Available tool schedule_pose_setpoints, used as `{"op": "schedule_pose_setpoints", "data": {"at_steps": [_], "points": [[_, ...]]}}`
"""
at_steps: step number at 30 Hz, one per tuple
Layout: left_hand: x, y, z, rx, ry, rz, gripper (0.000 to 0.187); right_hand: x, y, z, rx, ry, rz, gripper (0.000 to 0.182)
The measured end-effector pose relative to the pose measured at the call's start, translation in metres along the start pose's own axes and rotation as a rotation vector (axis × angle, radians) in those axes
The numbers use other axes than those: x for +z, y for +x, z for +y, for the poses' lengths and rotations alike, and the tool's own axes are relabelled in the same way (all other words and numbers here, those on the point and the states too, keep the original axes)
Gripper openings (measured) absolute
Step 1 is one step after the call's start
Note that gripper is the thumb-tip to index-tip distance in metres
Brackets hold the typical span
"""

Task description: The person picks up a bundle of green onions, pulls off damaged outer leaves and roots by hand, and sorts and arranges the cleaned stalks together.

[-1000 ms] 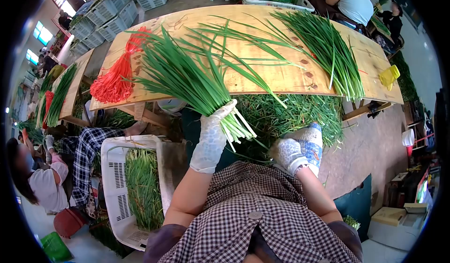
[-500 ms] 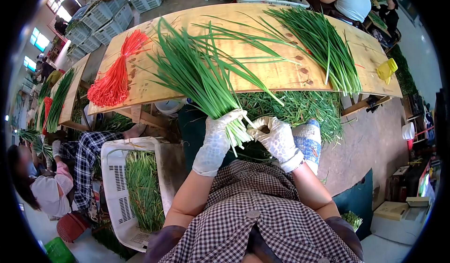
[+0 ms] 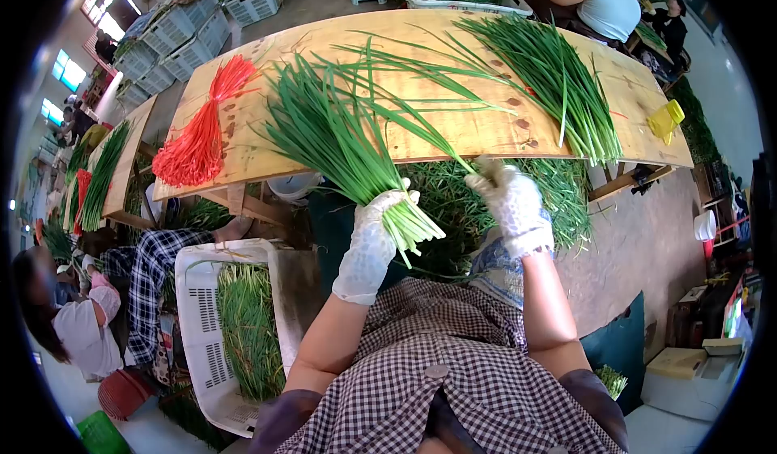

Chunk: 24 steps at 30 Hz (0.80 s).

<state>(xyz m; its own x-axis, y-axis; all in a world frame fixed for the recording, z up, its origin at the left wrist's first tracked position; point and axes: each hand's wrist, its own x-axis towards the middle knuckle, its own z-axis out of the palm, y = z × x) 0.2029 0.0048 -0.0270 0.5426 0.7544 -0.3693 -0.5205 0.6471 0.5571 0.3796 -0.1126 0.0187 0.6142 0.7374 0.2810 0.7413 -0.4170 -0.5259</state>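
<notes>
My left hand (image 3: 374,231), in a white patterned glove, is closed round a bunch of garlic chives (image 3: 344,146). Their pale cut ends point toward me, and the leaves fan out over the table's front edge. At that edge, to the right, my gloved right hand (image 3: 510,203) has its blurred fingertips right by the end of a loose chive (image 3: 437,140). Motion smears these fingers, so I cannot tell whether they grip it. More loose chives lie across the wooden table (image 3: 477,134), alongside a larger chive pile (image 3: 558,82) on the right.
Red ties (image 3: 194,142) lie at the table's left, and a yellow object (image 3: 666,120) at its right end. A white crate (image 3: 202,324) of greens stands left of my lap. Trimmings (image 3: 558,187) heap under the table. Other people sit at left and far right.
My right hand has moved from the bunch's cut ends to the right and up toward the table edge. The bunch in my left hand has tilted, its leaf tips lower.
</notes>
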Motion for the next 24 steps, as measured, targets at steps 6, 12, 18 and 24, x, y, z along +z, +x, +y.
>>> {"op": "schedule_pose_setpoints", "data": {"at_steps": [6, 12, 18, 24], "points": [[0.019, -0.006, 0.005, 0.039, 0.23, 0.163, 0.022, 0.029, -0.024, -0.026, 0.338, 0.839, -0.425, 0.018], [0.019, -0.008, 0.007, -0.051, 0.227, 0.17, 0.022, 0.032, -0.04, -0.027, 0.28, 0.988, -0.515, 0.022], [0.015, -0.007, -0.003, 0.015, 0.207, 0.206, 0.024, 0.05, -0.034, -0.019, 0.285, 1.113, -0.379, 0.023], [0.014, -0.005, -0.012, 0.072, 0.187, 0.266, 0.029, 0.059, -0.027, -0.037, 0.292, 1.018, -0.324, 0.016]]}}
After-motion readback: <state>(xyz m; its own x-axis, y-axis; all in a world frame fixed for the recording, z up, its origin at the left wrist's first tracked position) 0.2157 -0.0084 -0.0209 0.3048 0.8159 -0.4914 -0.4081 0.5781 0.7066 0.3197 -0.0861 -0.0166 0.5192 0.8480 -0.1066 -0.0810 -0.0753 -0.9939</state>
